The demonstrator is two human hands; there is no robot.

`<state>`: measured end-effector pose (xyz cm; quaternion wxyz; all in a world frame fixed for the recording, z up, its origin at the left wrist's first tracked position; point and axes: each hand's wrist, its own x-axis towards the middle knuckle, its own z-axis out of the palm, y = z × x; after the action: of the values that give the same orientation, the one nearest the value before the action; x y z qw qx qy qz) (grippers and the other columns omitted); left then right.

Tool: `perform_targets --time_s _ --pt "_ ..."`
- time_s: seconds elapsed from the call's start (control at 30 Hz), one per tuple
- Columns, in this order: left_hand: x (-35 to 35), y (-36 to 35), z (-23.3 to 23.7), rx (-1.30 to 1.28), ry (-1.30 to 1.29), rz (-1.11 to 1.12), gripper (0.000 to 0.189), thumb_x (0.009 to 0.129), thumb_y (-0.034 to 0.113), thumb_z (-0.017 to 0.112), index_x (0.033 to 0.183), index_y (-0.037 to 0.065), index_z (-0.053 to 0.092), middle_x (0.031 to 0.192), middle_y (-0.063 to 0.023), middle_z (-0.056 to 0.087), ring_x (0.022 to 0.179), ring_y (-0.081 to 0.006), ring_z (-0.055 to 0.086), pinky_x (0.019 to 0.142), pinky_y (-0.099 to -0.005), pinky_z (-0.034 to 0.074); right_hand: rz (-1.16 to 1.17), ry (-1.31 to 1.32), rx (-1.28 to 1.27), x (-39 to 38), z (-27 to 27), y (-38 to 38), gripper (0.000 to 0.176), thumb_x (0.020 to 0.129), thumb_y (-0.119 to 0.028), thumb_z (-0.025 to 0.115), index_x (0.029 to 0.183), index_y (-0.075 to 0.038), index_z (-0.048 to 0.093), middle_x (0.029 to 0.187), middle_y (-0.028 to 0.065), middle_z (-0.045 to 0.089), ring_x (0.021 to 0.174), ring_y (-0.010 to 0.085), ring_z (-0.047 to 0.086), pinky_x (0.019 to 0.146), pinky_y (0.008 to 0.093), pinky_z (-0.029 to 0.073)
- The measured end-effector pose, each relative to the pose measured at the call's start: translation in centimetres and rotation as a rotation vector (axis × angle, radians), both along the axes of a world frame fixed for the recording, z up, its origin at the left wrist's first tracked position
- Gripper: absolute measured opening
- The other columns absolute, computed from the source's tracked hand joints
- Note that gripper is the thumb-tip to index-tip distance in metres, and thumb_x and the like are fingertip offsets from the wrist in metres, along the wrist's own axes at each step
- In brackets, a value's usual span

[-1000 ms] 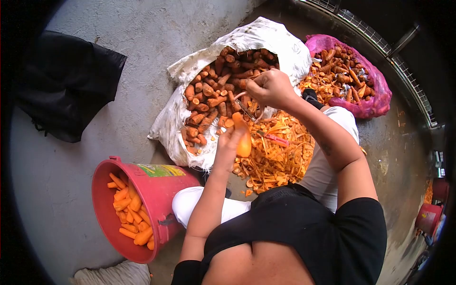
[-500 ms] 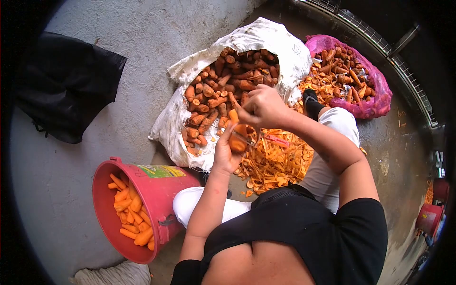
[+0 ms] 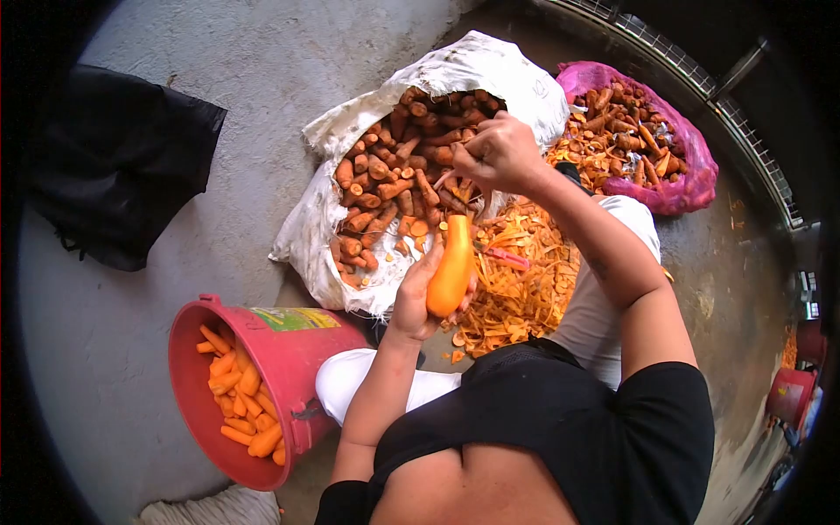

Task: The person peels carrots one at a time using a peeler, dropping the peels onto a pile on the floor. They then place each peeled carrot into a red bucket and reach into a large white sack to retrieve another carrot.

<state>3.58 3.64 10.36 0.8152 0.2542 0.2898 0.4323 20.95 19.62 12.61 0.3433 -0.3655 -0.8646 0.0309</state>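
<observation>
A peeled, bright orange carrot (image 3: 451,273) is gripped in my left hand (image 3: 415,297), its thick end towards me and its narrow end pointing away. Just beyond that narrow end, my right hand (image 3: 500,156) is closed around a peeler (image 3: 477,194), which is mostly hidden and blurred, with bits of peel at it. The peeler is apart from the carrot. Below both hands lies a heap of carrot peelings (image 3: 525,289), with a red-handled tool (image 3: 507,258) on top. Behind them, an open white sack (image 3: 319,223) holds many unpeeled carrots (image 3: 385,171).
At my left, a tilted red bucket (image 3: 302,363) contains peeled carrots (image 3: 241,398). A pink mesh bag (image 3: 696,188) of carrots and scraps stands at the back right. Black cloth or plastic (image 3: 127,162) lies far left. My knees flank the peelings.
My right hand has moved up and away from the carrot, taking the peeler off it. The carrot is now turned more lengthwise in my left hand, showing more of its peeled side.
</observation>
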Motion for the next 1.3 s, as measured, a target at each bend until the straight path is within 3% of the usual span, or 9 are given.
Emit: perform_targets --time_s 0.17,0.27,0.37,0.53,0.63,0.7,0.77,1.1,1.3 --pt "0.1 -0.3 0.1 0.002 -0.266 -0.071 0.057 0.099 0.044 0.034 0.139 0.004 0.032 0.083 -0.0107 0.058 0.062 -0.0138 0.059 0.048 -0.0231 0.049 -0.077 -0.006 0.123 0.3 -0.6 1.4 0.029 0.076 -0.022 0.061 0.050 -0.009 0.063 0.045 0.0044 0.053 0.045 0.0186 0.053 0.055 0.0335 0.043" --pt "0.3 0.5 -0.5 -0.071 -0.267 0.105 0.054 0.098 0.045 0.037 0.132 0.003 0.041 0.084 -0.0107 0.059 0.070 -0.0161 0.062 0.057 -0.0268 0.052 -0.290 0.035 -0.509 0.1 0.9 1.0 0.035 0.082 -0.027 0.059 0.053 -0.007 0.065 0.046 0.0023 0.056 0.043 0.0113 0.055 0.048 0.0308 0.042" --pt "-0.5 1.1 -2.3 -0.172 -0.096 0.170 0.048 0.098 0.044 0.038 0.121 0.002 0.048 0.086 -0.0111 0.060 0.077 -0.0182 0.063 0.063 -0.0294 0.053 -0.069 0.311 -0.938 1.2 -0.7 2.6 0.038 0.081 -0.036 0.059 0.063 -0.005 0.070 0.050 0.0094 0.059 0.046 0.0215 0.058 0.049 0.0349 0.046" --pt "-0.8 1.2 -2.4 -0.196 -0.039 0.207 0.044 0.099 0.043 0.037 0.110 0.004 0.053 0.085 -0.0111 0.061 0.070 -0.0187 0.063 0.058 -0.0291 0.052 -0.078 0.244 -0.701 -0.5 -0.1 0.3 0.040 0.084 -0.039 0.056 0.065 -0.006 0.071 0.047 0.0082 0.057 0.043 0.0160 0.056 0.048 0.0315 0.046" --pt "-1.1 1.4 -3.3 -0.216 -0.145 0.156 0.043 0.098 0.044 0.037 0.108 0.005 0.053 0.083 -0.0111 0.062 0.065 -0.0186 0.062 0.053 -0.0289 0.052 0.051 0.000 -0.064 -0.6 -0.4 -0.3 0.039 0.084 -0.036 0.055 0.061 -0.009 0.071 0.044 0.0071 0.055 0.043 0.0136 0.056 0.045 0.0309 0.045" --pt "-1.2 1.4 -3.6 -0.219 -0.156 0.118 0.042 0.098 0.045 0.038 0.110 0.007 0.053 0.082 -0.0113 0.062 0.063 -0.0185 0.062 0.050 -0.0285 0.051 0.085 0.103 -0.366 -1.2 -0.3 -1.7 0.034 0.081 -0.029 0.057 0.055 -0.011 0.069 0.041 0.0055 0.052 0.042 0.0181 0.053 0.057 0.0304 0.045" --pt "-1.5 1.2 -3.8 -0.214 -0.116 0.076 0.043 0.097 0.045 0.038 0.115 0.008 0.052 0.081 -0.0116 0.061 0.062 -0.0183 0.061 0.048 -0.0280 0.050 0.204 0.055 -0.088 -1.5 -0.2 -2.6 0.029 0.076 -0.027 0.061 0.053 -0.010 0.068 0.043 0.0058 0.051 0.045 0.0219 0.052 0.060 0.0328 0.043" --pt "-0.3 0.0 -1.6 -0.116 -0.040 0.096 0.047 0.099 0.044 0.035 0.134 0.013 0.040 0.069 -0.0104 0.057 0.050 -0.0152 0.054 0.045 -0.0254 0.048 0.319 0.136 -0.015 -1.7 -0.2 -2.7 0.030 0.074 -0.018 0.062 0.045 -0.011 0.056 0.045 0.0021 0.049 0.045 0.0194 0.045 0.053 0.0333 0.036" --pt "0.1 -0.6 -0.6 0.016 -0.095 -0.027 0.057 0.099 0.046 0.030 0.139 0.006 0.033 0.067 -0.0099 0.055 0.049 -0.0145 0.053 0.043 -0.0243 0.046 -0.175 -0.036 -0.072 1.4 -0.1 2.3 0.032 0.084 -0.036 0.056 0.066 -0.016 0.074 0.043 -0.0020 0.057 0.038 0.0132 0.054 0.055 0.0309 0.050"
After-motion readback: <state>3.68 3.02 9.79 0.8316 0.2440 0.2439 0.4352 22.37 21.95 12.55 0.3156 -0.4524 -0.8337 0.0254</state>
